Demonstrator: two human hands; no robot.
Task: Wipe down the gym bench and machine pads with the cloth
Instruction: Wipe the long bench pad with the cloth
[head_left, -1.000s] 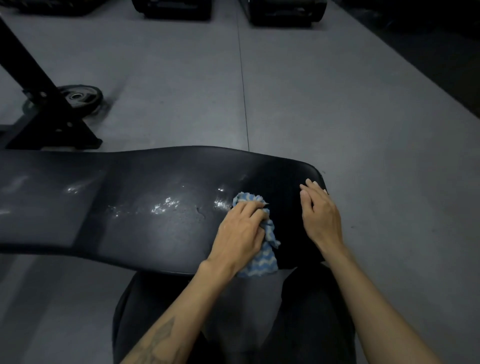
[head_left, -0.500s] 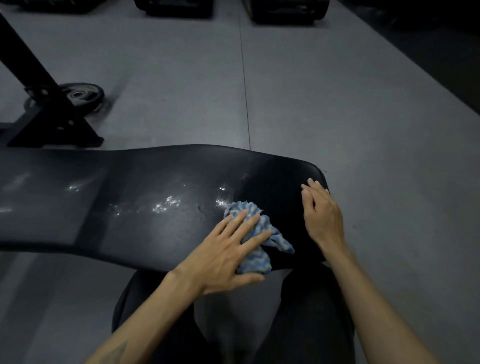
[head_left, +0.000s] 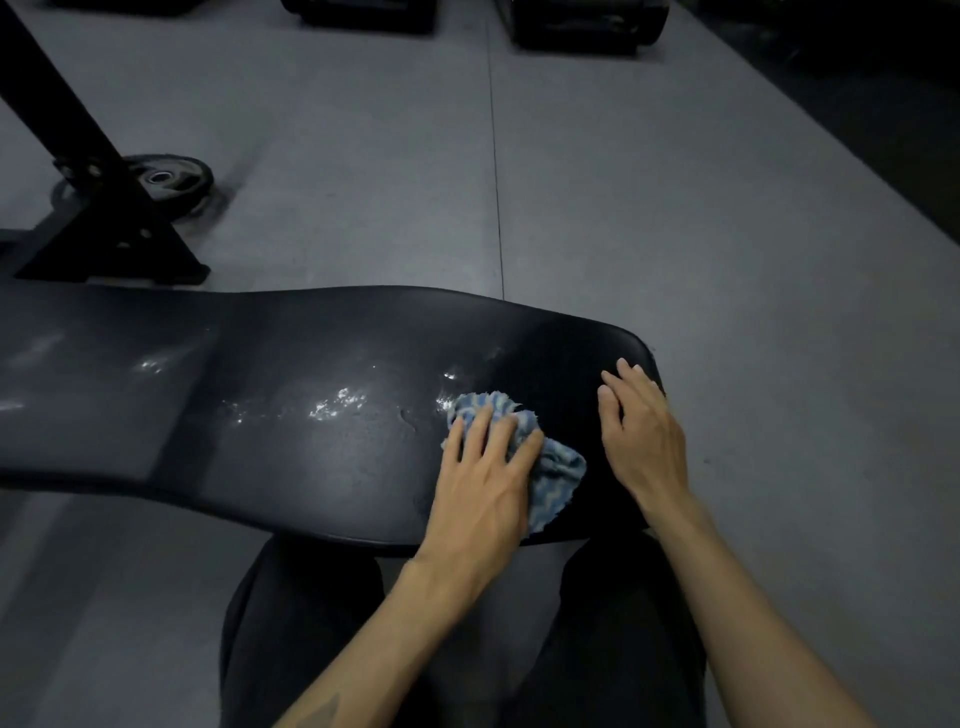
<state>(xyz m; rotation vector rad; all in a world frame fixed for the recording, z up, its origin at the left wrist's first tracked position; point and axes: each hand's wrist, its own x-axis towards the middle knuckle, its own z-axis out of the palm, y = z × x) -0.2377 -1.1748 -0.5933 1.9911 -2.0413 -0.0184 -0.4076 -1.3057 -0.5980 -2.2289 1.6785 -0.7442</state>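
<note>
**Cloth under the left hand at the bench's right end**

We saw the black bench (head_left: 291, 415) running across the view from nine o'clock to three o'clock, its pad shiny with wet streaks near the middle. The blue-and-white cloth (head_left: 556, 470) lay bunched on the pad toward the right end, touching the last wet patch at its ten o'clock side. The left hand (head_left: 483, 488) lay over the cloth with fingers spread and nearly straight, pressing it flat against the pad rather than closing round it; part of the cloth stuck out past the thumb toward four o'clock. The right hand (head_left: 644, 436) rested just beside the cloth at its three o'clock, palm down on the pad's rounded end, fingers straight and together, holding nothing.

Around the bench lay grey floor (head_left: 675, 218). At ten o'clock a black frame (head_left: 98, 208) slanted up from a footed base, and a weight plate (head_left: 166, 179) lay flat on the floor behind it, partly hidden by the upright. Dark equipment bases (head_left: 582, 23) lined the twelve o'clock edge; we could not tell what they were. At six o'clock the person's dark-trousered legs (head_left: 306, 623) stood against the bench's near edge, hiding the floor there.
</note>
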